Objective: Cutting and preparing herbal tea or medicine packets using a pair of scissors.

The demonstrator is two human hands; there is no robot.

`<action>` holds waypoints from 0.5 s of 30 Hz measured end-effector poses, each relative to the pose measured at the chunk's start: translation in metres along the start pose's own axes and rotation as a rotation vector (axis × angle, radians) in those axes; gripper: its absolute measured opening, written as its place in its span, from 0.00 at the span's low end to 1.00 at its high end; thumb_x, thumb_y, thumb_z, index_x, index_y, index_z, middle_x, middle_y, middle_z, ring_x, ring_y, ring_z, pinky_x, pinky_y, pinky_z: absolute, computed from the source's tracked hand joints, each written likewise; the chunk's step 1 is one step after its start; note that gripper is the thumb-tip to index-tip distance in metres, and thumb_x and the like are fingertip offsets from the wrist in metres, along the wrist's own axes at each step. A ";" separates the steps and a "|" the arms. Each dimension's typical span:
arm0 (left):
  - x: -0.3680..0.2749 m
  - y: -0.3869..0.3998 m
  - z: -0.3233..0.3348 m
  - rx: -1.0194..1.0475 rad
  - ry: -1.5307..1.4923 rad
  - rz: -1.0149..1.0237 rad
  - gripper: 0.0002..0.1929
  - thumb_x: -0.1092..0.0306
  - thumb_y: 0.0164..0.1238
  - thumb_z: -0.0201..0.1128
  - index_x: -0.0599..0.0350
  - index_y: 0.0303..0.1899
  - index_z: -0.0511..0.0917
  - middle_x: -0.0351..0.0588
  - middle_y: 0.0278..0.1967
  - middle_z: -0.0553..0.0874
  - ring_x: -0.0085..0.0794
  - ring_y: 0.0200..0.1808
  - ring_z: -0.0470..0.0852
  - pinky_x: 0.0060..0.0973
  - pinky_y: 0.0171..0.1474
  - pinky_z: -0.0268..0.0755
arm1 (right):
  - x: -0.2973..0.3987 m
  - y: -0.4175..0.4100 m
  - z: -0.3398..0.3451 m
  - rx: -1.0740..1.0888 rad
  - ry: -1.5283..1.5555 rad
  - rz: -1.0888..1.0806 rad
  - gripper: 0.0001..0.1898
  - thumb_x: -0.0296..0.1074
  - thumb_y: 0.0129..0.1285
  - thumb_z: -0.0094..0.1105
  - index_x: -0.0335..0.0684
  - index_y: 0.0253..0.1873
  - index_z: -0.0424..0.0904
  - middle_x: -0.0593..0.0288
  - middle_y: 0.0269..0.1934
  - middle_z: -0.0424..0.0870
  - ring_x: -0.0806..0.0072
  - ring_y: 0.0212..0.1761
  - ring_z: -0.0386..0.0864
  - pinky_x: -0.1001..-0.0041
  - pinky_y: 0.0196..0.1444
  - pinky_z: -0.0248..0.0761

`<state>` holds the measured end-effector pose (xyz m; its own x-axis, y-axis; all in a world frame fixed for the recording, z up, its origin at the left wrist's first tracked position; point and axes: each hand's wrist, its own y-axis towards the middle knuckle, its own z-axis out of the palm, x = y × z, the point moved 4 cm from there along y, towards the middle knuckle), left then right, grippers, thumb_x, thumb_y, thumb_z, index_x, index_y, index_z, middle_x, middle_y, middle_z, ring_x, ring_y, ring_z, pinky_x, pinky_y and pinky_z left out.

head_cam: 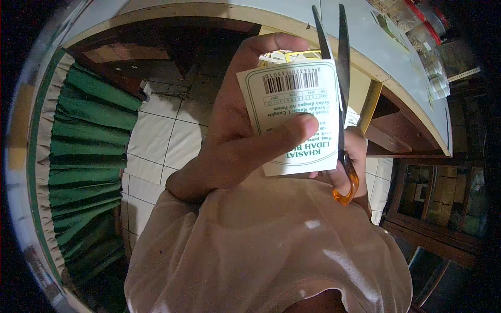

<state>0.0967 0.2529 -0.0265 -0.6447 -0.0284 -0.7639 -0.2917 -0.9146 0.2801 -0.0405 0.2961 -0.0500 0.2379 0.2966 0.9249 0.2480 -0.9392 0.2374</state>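
Observation:
My left hand (242, 129) grips a white printed paper label (291, 101) with its thumb on the face and its fingers behind. The label bears a barcode and green writing, upside down in this view. In my right hand (354, 156) is a pair of scissors (343, 70) with amber plastic handles. The blades point up and stand apart, along the label's right edge. Parts of the right fingers are hidden behind the label and the handles.
A pale tabletop (274, 15) with a worn edge curves across the top. Clear containers with red lids (428, 27) stand at its right end. A green pleated curtain (92, 156) hangs at left over white floor tiles (152, 137). A dark wooden glazed cabinet (434, 195) stands at right.

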 end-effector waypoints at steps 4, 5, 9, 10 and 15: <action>0.000 0.000 0.000 -0.020 -0.030 -0.028 0.34 0.73 0.38 0.64 0.65 0.54 0.62 0.51 0.42 0.76 0.31 0.41 0.77 0.26 0.44 0.73 | 0.001 -0.001 0.001 -0.008 0.021 -0.029 0.27 0.55 0.57 0.52 0.28 0.36 0.73 0.57 0.22 0.78 0.76 0.18 0.77 0.81 0.20 0.70; 0.000 0.001 0.001 -0.018 -0.031 -0.030 0.34 0.73 0.38 0.64 0.65 0.54 0.62 0.51 0.42 0.76 0.31 0.41 0.77 0.26 0.44 0.73 | 0.000 0.000 0.000 -0.011 0.020 -0.028 0.27 0.55 0.57 0.52 0.28 0.36 0.73 0.57 0.22 0.78 0.76 0.18 0.77 0.81 0.20 0.70; -0.003 0.000 0.000 -0.035 -0.033 -0.025 0.34 0.74 0.38 0.64 0.65 0.54 0.62 0.51 0.42 0.76 0.32 0.41 0.77 0.26 0.44 0.73 | 0.000 0.000 0.000 -0.002 0.015 -0.031 0.27 0.56 0.56 0.52 0.29 0.36 0.74 0.58 0.21 0.78 0.77 0.17 0.76 0.81 0.21 0.69; -0.004 -0.001 0.000 -0.024 -0.021 -0.034 0.34 0.74 0.38 0.64 0.66 0.54 0.62 0.51 0.42 0.76 0.31 0.41 0.77 0.26 0.44 0.72 | 0.001 0.000 0.000 -0.017 0.015 -0.014 0.28 0.57 0.56 0.51 0.29 0.36 0.74 0.59 0.21 0.78 0.77 0.17 0.76 0.82 0.20 0.68; -0.003 0.003 -0.005 0.000 -0.071 0.024 0.34 0.75 0.38 0.64 0.67 0.54 0.63 0.51 0.41 0.77 0.30 0.40 0.77 0.24 0.44 0.72 | 0.006 0.002 0.001 0.006 0.055 -0.009 0.07 0.27 0.46 0.57 0.32 0.31 0.74 0.59 0.20 0.75 0.75 0.21 0.73 0.80 0.28 0.65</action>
<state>0.1014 0.2484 -0.0258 -0.6996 -0.0214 -0.7142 -0.2759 -0.9139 0.2977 -0.0379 0.2958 -0.0439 0.1841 0.2951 0.9376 0.2558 -0.9354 0.2442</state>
